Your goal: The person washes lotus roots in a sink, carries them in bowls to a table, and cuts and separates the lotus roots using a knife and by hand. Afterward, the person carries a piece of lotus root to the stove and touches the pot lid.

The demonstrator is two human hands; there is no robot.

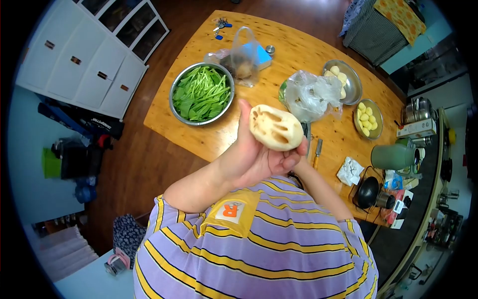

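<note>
Head view, lotus root (280,127), seemingly between fingers (302,147)

Across the lower middle of the frame I wear a lilac shirt (259,259) banded with yellow stripes (298,271) edged in dark lines. Its short sleeves (162,212) leave my forearms (201,184) bare; a yellow panel (250,207) bears a white patch (219,213) with an orange R (230,210).

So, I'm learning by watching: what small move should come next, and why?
Probably turn the lotus root piece over, I'd judge: the left hand holds it with the holed face toward the camera, so its far side is hidden from view.
</note>
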